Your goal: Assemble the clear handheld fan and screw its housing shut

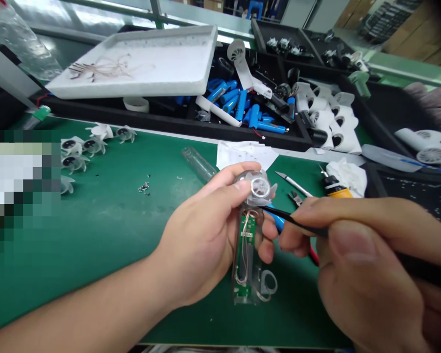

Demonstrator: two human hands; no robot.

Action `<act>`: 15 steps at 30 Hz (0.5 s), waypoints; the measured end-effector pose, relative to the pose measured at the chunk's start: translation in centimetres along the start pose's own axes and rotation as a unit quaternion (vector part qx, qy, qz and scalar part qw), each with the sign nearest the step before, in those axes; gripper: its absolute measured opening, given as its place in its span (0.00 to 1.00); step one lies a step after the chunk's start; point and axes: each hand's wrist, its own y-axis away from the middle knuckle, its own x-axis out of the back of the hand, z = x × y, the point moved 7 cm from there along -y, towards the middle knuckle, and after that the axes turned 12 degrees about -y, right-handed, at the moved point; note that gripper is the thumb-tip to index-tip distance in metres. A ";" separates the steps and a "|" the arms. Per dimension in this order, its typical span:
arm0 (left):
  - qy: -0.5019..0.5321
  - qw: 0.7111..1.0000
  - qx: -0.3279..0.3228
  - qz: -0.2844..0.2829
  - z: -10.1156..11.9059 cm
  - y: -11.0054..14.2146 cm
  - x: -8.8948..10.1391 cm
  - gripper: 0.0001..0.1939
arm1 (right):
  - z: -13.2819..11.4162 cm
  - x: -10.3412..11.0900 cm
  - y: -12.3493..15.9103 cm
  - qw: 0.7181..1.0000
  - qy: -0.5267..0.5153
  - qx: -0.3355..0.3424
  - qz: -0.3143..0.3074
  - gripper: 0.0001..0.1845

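My left hand (209, 220) grips a clear plastic handheld fan housing (237, 274), its thumb pressing on a translucent fan blade wheel (260, 189) at the top. Inside the housing lie a green circuit board (250, 230) and thin wires running down its length. A small clear ring (270, 283) hangs beside the lower end. My right hand (367, 260) is closed on black tweezers (305, 224), whose tips reach the housing just below the blade wheel. Behind the fingers are blue-handled side cutters (296, 198) and a craft knife (294, 183).
Several fan blade wheels (93, 144) and a little pile of screws (144, 187) lie on the green mat (132, 289). Blue battery cells (238, 105) fill a black tray beyond, under a white foam tray (161, 88). White fan housings (330, 120) stand to the right, near a yellow-handled tool (338, 189).
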 end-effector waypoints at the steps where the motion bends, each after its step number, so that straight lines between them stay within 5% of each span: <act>1: -0.003 1.000 0.003 0.001 0.0 0.0 0.0 0.11 | 0.1 0.2 0.0 1.000 0.005 0.000 0.002 0.13; 8: 0.011 0.999 0.033 0.011 -0.4 -0.3 0.0 0.10 | -0.7 0.1 0.0 0.994 0.057 0.074 -0.058 0.10; 15: -0.008 1.000 0.009 0.017 0.2 -0.3 -0.2 0.09 | -2.3 -0.3 -0.5 0.986 0.092 0.141 -0.008 0.13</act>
